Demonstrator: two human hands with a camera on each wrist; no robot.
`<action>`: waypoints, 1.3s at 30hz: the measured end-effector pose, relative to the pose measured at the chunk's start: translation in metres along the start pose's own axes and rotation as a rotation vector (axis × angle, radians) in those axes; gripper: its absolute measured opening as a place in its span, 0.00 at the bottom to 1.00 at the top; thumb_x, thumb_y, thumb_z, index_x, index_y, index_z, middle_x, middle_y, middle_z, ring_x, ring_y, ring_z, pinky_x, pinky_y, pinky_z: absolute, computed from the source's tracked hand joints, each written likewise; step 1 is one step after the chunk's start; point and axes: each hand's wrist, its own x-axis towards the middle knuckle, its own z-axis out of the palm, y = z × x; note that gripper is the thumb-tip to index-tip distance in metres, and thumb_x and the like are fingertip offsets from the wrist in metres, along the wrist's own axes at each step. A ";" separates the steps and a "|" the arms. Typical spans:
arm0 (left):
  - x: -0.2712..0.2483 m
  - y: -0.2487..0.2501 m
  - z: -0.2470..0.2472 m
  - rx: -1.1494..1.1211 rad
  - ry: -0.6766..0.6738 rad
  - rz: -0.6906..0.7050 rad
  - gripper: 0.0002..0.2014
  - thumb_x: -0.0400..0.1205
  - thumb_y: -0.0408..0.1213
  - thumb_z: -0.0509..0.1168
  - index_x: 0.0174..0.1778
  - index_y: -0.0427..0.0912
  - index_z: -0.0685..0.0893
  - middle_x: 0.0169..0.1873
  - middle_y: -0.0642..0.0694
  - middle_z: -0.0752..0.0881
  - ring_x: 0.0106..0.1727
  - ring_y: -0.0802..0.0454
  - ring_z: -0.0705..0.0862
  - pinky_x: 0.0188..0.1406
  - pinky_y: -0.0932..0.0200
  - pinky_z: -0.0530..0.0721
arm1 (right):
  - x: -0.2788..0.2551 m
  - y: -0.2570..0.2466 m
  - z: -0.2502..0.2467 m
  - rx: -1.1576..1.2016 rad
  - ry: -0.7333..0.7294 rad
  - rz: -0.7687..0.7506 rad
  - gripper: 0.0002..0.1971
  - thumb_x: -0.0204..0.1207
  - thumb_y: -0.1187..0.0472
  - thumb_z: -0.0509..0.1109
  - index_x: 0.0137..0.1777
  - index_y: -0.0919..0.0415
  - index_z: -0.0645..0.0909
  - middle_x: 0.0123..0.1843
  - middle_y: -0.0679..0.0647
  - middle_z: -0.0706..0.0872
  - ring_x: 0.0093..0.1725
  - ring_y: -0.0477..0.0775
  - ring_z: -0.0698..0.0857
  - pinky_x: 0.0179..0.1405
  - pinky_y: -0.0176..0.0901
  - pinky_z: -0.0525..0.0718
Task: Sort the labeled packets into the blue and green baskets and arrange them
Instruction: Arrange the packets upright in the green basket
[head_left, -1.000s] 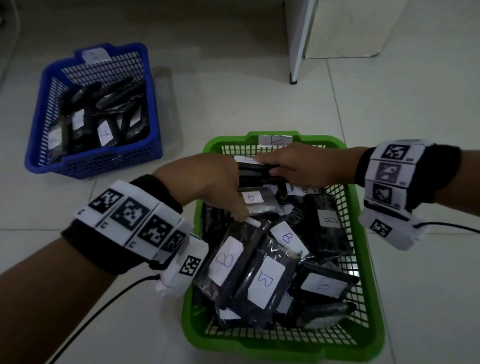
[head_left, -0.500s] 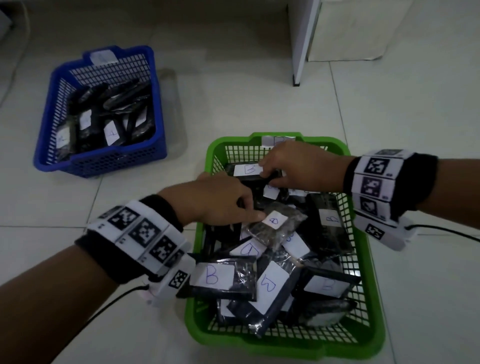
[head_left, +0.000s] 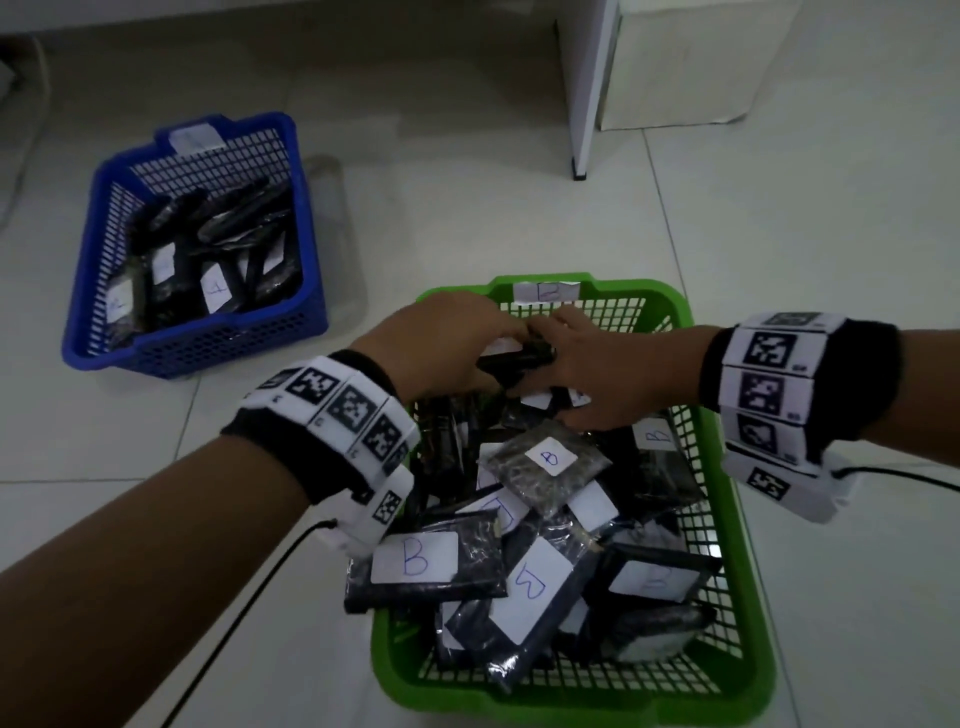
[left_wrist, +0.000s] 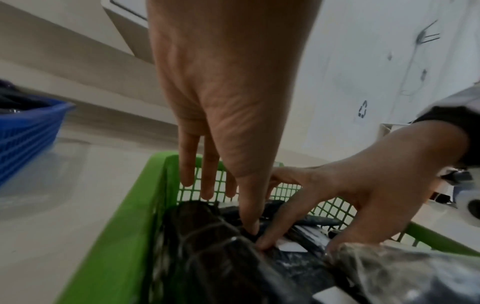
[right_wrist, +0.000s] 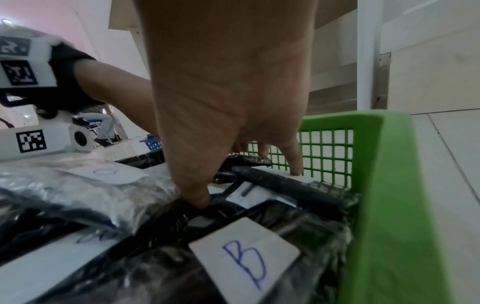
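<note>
left hand: at the far end of the green basket, about twelve o'clock from the pile's middle; thumb pressed down on a dark packet, the other fingers hanging straight along the far mesh wall, so it looks to be steadying rather than clenching.
right hand: just beside the left, touching the same dark packet from the three o'clock side; thumb dug into the pile and fingers curled over the packet's far edge, a pinching hold by my reading.
dark packet: lies flat against the far wall, between the two hands, its label mostly hidden.
handling: these look light, soft and crinkly, with a glossy film that probably slips; best taken by a short edge or corner, thumb on the label side, without squeezing the contents.
green basket: on the floor, heaped untidily with packets marked B; one grey packet sits on top at the centre, another B packet pokes over the rim at seven o'clock.
blue basket: well apart at ten o'clock, holding fewer packets leaning in rows; their letters are too small to read surely.
floor: pale tiles carry both baskets.
</note>
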 end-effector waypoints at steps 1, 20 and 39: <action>0.005 0.001 0.000 0.014 -0.005 0.002 0.28 0.76 0.48 0.78 0.73 0.58 0.80 0.63 0.50 0.87 0.63 0.45 0.84 0.60 0.48 0.81 | 0.001 -0.001 -0.002 0.001 -0.048 0.012 0.29 0.78 0.48 0.67 0.79 0.35 0.66 0.78 0.57 0.54 0.76 0.64 0.52 0.77 0.67 0.66; -0.005 -0.029 0.004 -0.021 0.088 -0.044 0.22 0.74 0.47 0.80 0.64 0.53 0.85 0.53 0.51 0.90 0.54 0.49 0.86 0.48 0.56 0.78 | -0.038 0.006 0.001 -0.167 0.483 -0.366 0.16 0.86 0.55 0.58 0.57 0.61 0.87 0.53 0.54 0.84 0.54 0.51 0.76 0.57 0.41 0.72; 0.035 0.027 -0.001 0.116 0.033 0.094 0.23 0.76 0.52 0.75 0.66 0.53 0.81 0.55 0.51 0.87 0.56 0.45 0.85 0.47 0.48 0.86 | -0.095 0.052 -0.017 0.153 0.812 0.072 0.09 0.70 0.72 0.79 0.46 0.60 0.90 0.44 0.52 0.88 0.44 0.55 0.83 0.46 0.43 0.79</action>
